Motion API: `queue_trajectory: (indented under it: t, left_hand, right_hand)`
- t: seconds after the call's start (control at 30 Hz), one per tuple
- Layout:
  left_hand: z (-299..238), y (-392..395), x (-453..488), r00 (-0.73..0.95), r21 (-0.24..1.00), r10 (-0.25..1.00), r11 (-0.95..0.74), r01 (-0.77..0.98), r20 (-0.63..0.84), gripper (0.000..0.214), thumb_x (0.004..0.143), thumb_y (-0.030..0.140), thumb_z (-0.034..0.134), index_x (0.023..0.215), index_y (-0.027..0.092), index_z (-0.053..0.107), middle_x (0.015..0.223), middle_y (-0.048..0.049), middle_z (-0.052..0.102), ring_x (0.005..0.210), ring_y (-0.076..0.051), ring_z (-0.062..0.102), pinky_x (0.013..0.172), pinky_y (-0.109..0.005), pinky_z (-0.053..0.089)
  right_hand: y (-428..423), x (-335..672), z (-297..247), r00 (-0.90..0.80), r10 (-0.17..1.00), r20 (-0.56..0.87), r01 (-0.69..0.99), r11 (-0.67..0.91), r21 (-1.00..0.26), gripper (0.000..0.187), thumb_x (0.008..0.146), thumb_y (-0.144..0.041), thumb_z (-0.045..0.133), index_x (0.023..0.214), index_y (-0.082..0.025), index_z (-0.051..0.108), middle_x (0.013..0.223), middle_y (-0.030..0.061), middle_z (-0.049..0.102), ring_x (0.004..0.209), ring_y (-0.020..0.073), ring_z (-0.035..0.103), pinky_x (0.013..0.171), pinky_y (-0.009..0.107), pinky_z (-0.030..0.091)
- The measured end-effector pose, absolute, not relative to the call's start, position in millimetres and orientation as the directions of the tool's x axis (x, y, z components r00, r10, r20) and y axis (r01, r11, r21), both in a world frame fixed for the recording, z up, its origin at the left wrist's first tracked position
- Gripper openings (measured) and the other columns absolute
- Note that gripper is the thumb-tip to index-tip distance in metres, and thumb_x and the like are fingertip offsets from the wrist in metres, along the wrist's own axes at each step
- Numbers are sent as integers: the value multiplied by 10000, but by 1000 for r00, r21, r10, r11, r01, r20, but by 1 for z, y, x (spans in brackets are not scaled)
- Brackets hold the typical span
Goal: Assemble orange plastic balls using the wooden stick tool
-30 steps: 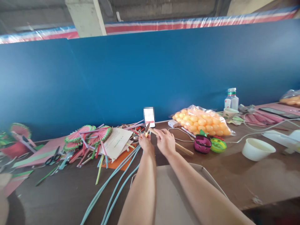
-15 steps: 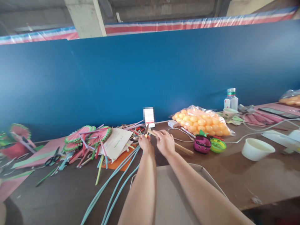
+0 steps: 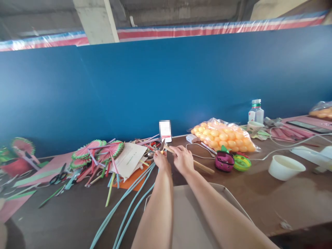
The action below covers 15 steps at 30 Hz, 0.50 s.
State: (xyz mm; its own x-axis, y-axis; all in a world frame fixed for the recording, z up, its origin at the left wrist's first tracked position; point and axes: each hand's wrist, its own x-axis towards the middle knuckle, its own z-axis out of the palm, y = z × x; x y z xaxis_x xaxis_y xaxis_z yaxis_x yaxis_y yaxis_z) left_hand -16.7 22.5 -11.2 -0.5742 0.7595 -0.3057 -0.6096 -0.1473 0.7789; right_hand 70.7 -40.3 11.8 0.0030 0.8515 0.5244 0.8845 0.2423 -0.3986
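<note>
Below frame center, right hand (image 3: 183, 159) grips wooden stick (image 3: 204, 167), long axis slanting down to lower right; upper-left end just beside upward-pointing knife (image 3: 162, 145), clasped by fingers of left hand (image 3: 160, 160).

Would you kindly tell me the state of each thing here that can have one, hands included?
Knife: blade bare, pointing upward
Left hand: closed around its handle
Wooden stick: held at a slant
Right hand: closed over it
Phone: propped upright, screen lit
Paper fans: spread open
Scissors: lying down, open or shut unclear
Bag of orange balls: bulging
Bottles: upright, capped
White bowl: upright, uncovered
</note>
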Motion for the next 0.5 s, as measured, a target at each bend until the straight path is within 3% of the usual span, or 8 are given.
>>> queue_trajectory:
  t: [0.5]
  left_hand:
    - [-9,21,-16,-576,754,755,-172,-635,-313,153,939,233,440,833,174,532,798,-63,572,715,-141,617,781,-290,527]
  right_hand:
    - [-41,71,14,3,857,516,888,235,-395,437,883,-164,505,1267,-338,620,1132,39,655,1036,189,579,865,309,367]
